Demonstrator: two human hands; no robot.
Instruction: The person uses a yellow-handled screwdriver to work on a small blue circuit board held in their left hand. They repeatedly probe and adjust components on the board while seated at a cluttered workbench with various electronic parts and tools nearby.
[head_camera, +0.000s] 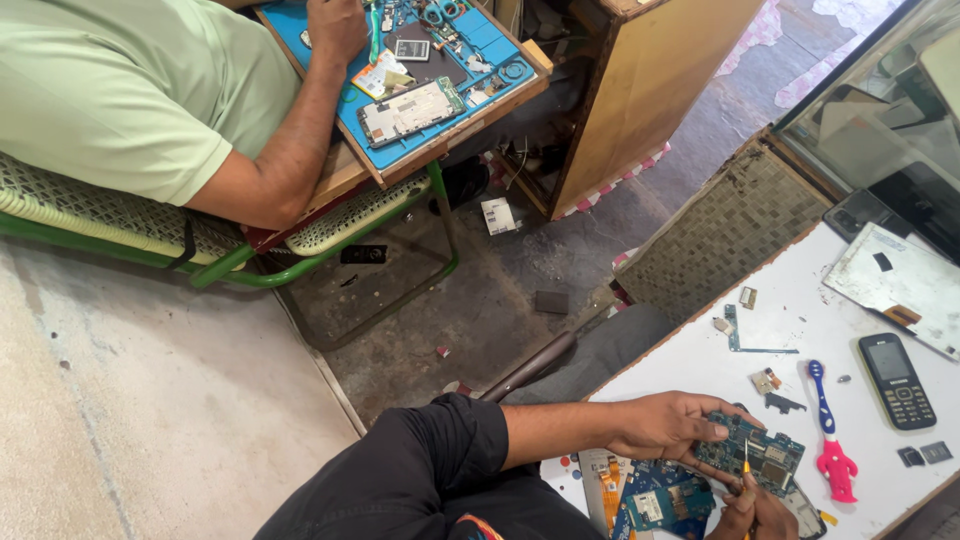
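Left hand: the left hand (668, 424) grips the left edge of a blue-green circuit board (750, 455), fingers spread over its top.
Right hand: the right hand (755, 512), at 6 o'clock of the board, pinches a thin yellow-handled tool (746, 467) whose tip touches the board.
Board location: low on the white worktable (800, 310), just above a second blue board (662, 497).
At 3 o'clock: a blue and pink toothbrush (828, 435); further out, a black keypad phone (896, 380).
At 11 o'clock, well apart: a co-worker's arm (300, 120) at a blue repair mat (400, 140).
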